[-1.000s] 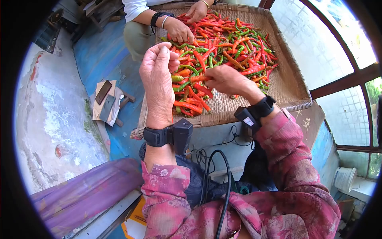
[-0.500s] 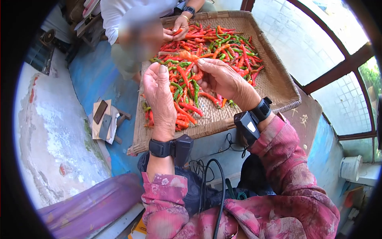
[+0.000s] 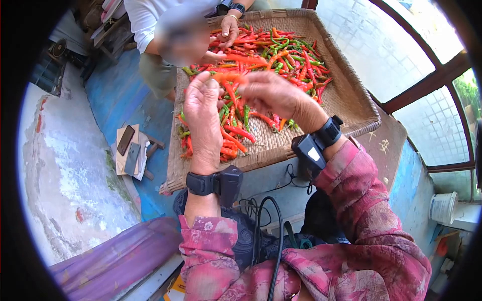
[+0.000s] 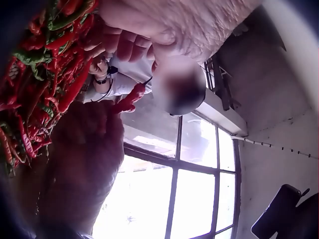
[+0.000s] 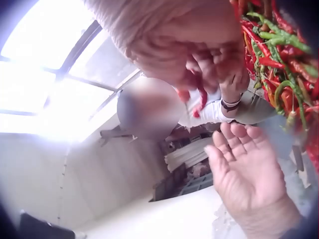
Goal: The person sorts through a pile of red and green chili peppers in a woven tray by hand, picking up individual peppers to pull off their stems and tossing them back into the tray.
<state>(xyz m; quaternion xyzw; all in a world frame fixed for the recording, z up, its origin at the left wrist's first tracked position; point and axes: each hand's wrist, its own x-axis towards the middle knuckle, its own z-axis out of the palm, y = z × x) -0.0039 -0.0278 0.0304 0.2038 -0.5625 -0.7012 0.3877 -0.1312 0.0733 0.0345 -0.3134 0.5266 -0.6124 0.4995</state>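
Note:
My right hand [image 3: 281, 95], blurred by motion, pinches an orange-red chili pepper [image 3: 228, 78] above the heap. In the left wrist view, the chili's thin stem points away from the right hand [image 4: 84, 159]. My left hand [image 3: 203, 108] is raised beside it, thumb up. In the right wrist view, the left hand [image 5: 249, 174] shows its palm, fingers loosely bent and holding nothing. Red tips of chilies [image 5: 202, 94] hang below my right hand [image 5: 174, 45] there. Beneath both hands lie many red, orange and green chilies [image 3: 238, 133].
A wide woven tray [image 3: 351, 110] carries the chilies. Across it sits another person in a white top [image 3: 140, 20], hands [image 3: 231, 30] over the far chilies. Two phones [image 3: 131, 158] lie on a small stool at left. A black cable [image 3: 276, 226] loops near my lap.
My right hand has lifted an orange-red chili from the tray's near side and brought it left, up beside my left hand. The other person's hands have shifted over the heap.

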